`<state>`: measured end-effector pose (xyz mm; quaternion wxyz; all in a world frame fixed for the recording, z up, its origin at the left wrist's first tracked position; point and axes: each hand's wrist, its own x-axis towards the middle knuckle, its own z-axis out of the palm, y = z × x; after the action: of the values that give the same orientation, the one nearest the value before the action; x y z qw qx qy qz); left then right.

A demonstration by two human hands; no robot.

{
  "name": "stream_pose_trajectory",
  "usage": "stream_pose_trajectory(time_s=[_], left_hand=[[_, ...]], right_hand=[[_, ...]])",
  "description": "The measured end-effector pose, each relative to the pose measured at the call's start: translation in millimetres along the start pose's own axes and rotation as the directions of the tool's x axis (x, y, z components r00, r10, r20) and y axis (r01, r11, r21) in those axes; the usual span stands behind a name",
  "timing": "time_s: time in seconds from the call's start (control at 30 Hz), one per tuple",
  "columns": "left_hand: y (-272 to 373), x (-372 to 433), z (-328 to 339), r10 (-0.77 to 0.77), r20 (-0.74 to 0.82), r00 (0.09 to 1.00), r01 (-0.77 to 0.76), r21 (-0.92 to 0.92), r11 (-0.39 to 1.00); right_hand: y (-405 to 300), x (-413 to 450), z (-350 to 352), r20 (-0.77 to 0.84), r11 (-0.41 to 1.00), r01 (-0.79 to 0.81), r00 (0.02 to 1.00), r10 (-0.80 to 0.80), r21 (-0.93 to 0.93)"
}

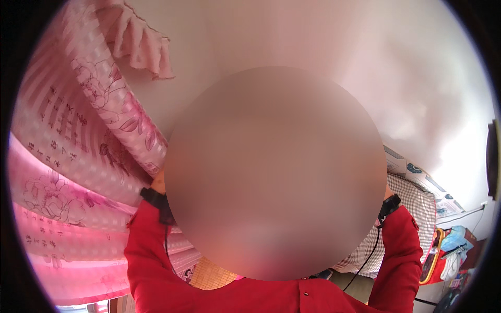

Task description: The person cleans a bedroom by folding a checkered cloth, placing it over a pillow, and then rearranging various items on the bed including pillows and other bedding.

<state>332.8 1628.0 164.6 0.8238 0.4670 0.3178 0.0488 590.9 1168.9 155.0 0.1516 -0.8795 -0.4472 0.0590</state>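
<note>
A large round blur (276,174) covers the middle of the view and hides both hands beyond the wrists. Red sleeves rise on either side of it, one at the left (146,238) and one at the right (403,238). Black wrist straps, at the left (154,197) and right (389,205), each have a black cable running down. Only a sliver of bare wrist shows above each strap. What my left hand and my right hand hold or touch is hidden, as is the spread of their fingers. The red garment (250,297) spans the bottom, with small buttons.
Pink flowered curtains (70,219) bearing writing hang at the left, near one sleeve. A ruffled pink cloth (135,47) is above them. Behind the other sleeve lies a checked cloth (415,199). Cloths and a yellow-edged red item (432,258) are piled at the lower right, beside a pale wall (415,90).
</note>
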Motion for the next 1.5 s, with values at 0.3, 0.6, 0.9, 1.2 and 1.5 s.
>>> stream_pose_trajectory(time_s=[0.3,0.6,0.9,1.2,1.5], left_hand=[[14,-5,-50,0.364,0.189,0.912,-0.371,0.001,0.928],[-5,-46,-44,0.511,0.278,0.814,-0.566,0.581,0.585],[-21,-35,-14,0.808,-0.047,0.587,-0.270,0.930,0.251],[-156,-69,216,0.182,0.785,0.592,-0.662,0.603,-0.445],[-194,-59,241,0.291,0.517,0.805,-0.294,0.774,-0.561]], right_hand=[[-31,8,3,-0.325,0.947,0.189,0.906,-0.271,-0.261],[32,9,-3,-0.125,0.903,-0.094,0.979,0.160,0.420],[166,-100,13,-0.077,0.642,-0.609,0.695,0.715,0.467],[254,-178,68,-0.345,0.681,-0.732,0.640,0.686,-0.003],[291,-173,71,-0.277,0.652,-0.744,0.664,0.695,-0.147]])
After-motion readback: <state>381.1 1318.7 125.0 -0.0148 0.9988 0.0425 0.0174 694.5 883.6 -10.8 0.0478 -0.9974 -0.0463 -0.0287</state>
